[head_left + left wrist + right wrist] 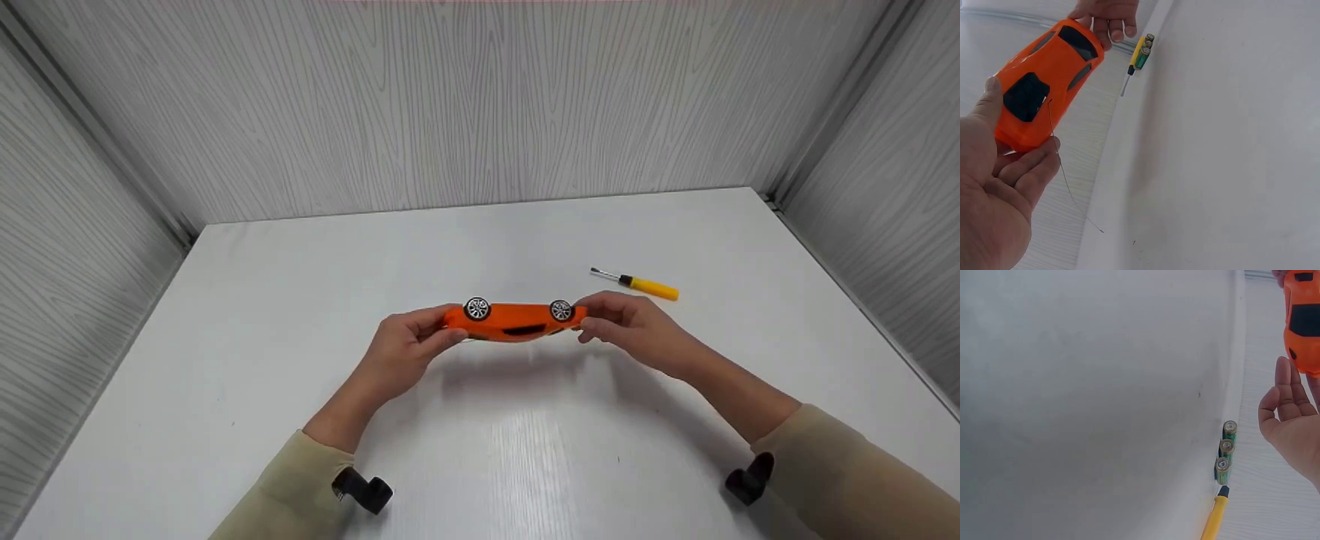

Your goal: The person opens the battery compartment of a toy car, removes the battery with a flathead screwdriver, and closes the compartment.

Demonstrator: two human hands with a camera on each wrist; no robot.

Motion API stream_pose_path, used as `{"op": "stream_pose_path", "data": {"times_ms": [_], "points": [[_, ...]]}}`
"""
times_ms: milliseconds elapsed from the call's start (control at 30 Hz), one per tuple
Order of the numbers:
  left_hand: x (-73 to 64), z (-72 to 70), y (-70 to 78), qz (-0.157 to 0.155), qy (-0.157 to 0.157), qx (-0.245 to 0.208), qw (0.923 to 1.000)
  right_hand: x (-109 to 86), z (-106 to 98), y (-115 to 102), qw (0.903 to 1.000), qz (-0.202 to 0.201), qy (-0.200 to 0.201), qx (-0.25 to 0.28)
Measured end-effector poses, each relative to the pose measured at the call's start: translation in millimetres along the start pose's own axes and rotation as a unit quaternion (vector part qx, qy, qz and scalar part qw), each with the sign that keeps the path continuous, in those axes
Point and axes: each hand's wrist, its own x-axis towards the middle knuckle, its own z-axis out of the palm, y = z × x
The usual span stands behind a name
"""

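Note:
An orange toy car [510, 321] is held above the white table, wheels up in the head view. My left hand [405, 343] grips one end of it between thumb and fingers. The other end is pinched by my right hand [630, 330]. In the left wrist view the car's roof and dark windows [1026, 97] face the camera, and a thin wire [1066, 177] trails from the car. My left palm [994, 191] shows beside it. Only part of the car [1303, 340] enters the right wrist view, above my right hand [1294, 416].
A yellow-handled screwdriver [652, 288] lies on the table beyond my right hand. Beside it, three green batteries [1226, 449] form a row; the head view does not show them. Pale wood-grain panels [480, 105] enclose the table's back and sides.

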Motion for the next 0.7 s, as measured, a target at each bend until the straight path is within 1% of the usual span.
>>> {"op": "stream_pose_path", "data": {"times_ms": [100,200,367,500,633,700], "points": [[0.8,-0.9,3.8,0.003,0.006,0.013,0.9999,1.1,0.1,-2.7,0.9999,-0.004,0.012,0.005],[1.8,-3.0,10.2,0.004,0.010,0.020,0.9997,2.7,-0.5,-7.2,0.9993,-0.010,0.035,-0.011],[4.4,-7.3,19.2,0.004,0.013,0.017,0.9998,4.4,-1.6,-17.0,0.9969,-0.009,0.069,-0.036],[6.9,-9.2,21.4,0.008,0.017,0.014,0.9997,6.9,-0.7,-20.0,0.9963,-0.003,0.074,-0.044],[7.7,-9.9,20.8,0.007,0.022,0.013,0.9996,10.5,0.8,-19.4,0.9966,-0.006,0.074,-0.035],[8.3,-9.5,19.3,0.008,0.024,0.006,0.9997,12.5,1.7,-19.0,0.9968,-0.012,0.076,-0.021]]}}
